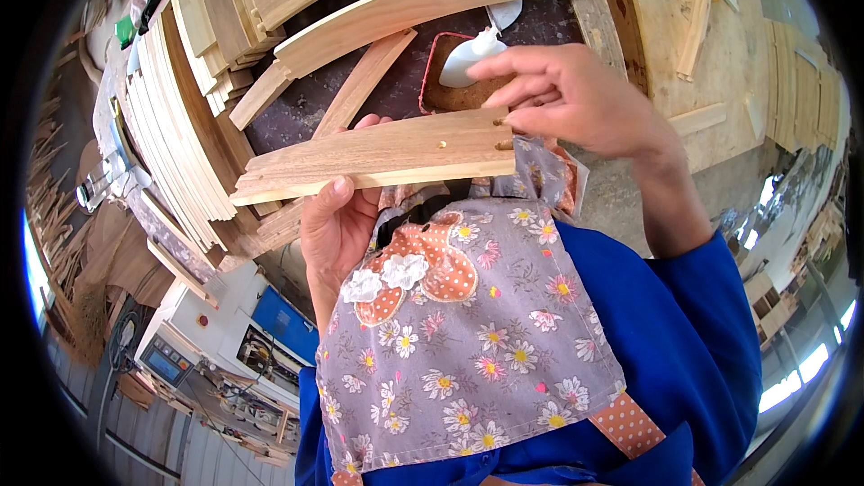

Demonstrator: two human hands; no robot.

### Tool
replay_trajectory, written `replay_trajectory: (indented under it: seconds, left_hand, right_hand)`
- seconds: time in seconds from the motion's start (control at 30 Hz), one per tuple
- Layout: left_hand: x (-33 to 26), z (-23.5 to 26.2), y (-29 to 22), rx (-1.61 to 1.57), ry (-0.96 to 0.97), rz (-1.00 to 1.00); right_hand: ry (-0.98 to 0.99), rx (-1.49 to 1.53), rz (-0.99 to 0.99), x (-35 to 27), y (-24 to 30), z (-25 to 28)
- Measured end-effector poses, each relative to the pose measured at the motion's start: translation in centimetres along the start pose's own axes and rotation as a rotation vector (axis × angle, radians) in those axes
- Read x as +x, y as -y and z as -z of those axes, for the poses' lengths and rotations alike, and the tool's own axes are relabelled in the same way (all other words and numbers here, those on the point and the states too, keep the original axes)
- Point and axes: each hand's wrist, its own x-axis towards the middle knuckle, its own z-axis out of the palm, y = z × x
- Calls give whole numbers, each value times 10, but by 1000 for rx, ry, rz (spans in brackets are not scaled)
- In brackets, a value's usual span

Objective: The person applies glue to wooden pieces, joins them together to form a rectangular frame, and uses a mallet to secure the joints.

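- We see stacked pale curved wooden slats [180, 135] filling the bench [594, 18] at the left.
- The flat wooden board [378, 157], grainy with small drilled holes, sits in front of the chest, above the flowered apron [468, 333].
- Our left hand [337, 225] grips it from beneath, thumb on top.
- Our right hand [567, 99] pinches its right end, fingers curled at the holes.
- A white plastic glue bottle [472, 56] lies just behind.

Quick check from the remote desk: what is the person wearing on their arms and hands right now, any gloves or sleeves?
No gloves: both the left hand and the right hand are bare. The right forearm is bare up to a bright blue sleeve. A grey floral apron with orange dotted trim covers the front.
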Motion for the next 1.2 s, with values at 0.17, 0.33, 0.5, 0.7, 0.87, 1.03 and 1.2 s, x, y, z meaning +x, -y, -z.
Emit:
replay_trajectory:
  seconds: [0.17,0.33,0.5,0.7,0.87,1.03,1.2]
  left_hand:
    - [-2,3,-2,5,-12,-23]
    - [-3,1,-3,-34,-32,-32]
    - [-4,3,-4,-46,-43,-39]
    - [-6,3,-7,-48,-17,-62]
    - [-6,4,-7,-13,-64,-90]
    - [-6,5,-8,-15,-61,-86]
    - [-6,6,-9,-25,-56,-94]
  right_hand:
    - [-141,-109,131,-6,-4,40]
    - [-387,-330,171,-3,-29,64]
    - [-521,-620,328,10,-35,36]
    - [-421,-442,398,30,-38,6]
    - [-500,-413,509,40,-45,-7]
    - [-527,-296,621,38,-42,-6]
    - [-396,265,413,4,-13,12]
